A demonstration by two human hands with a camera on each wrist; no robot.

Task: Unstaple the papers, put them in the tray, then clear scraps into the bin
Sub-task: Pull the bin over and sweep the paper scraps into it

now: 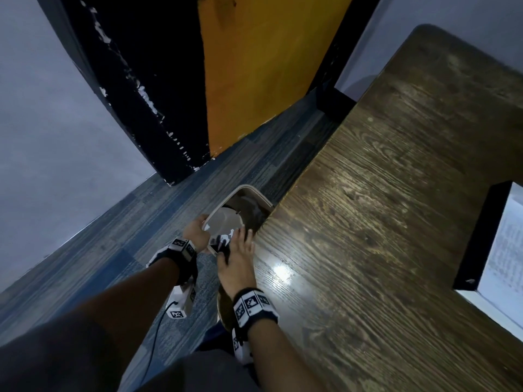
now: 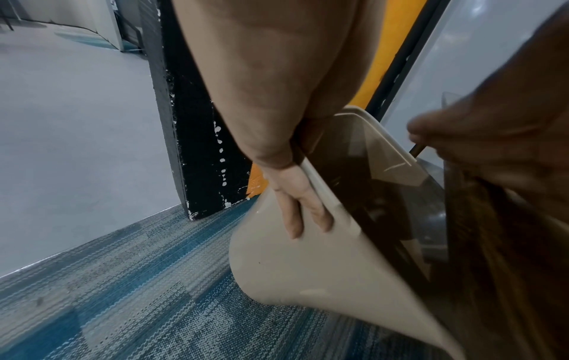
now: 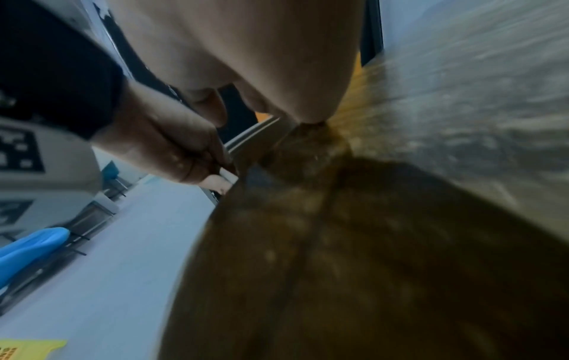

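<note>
A beige plastic bin [image 1: 226, 219] is held up against the left edge of the wooden table [image 1: 382, 222]. My left hand [image 1: 198, 232] grips its near rim; in the left wrist view the fingers [image 2: 297, 214] lie on the bin's outer wall [image 2: 307, 268] and the thumb is hidden inside. Flat on the table edge lies my right hand [image 1: 240, 250], its straight fingers reaching over the bin's mouth. Small white and dark scraps [image 1: 225, 239] show at the rim by those fingertips. The right wrist view is blurred and shows the left hand [image 3: 172, 151] on the rim.
A black tray with printed paper [image 1: 506, 250] sits at the table's right edge. Blue carpet [image 1: 141, 236] lies below, with a black and orange panel [image 1: 254, 66] behind the bin. A blue chair seat [image 3: 27, 248] shows in the right wrist view.
</note>
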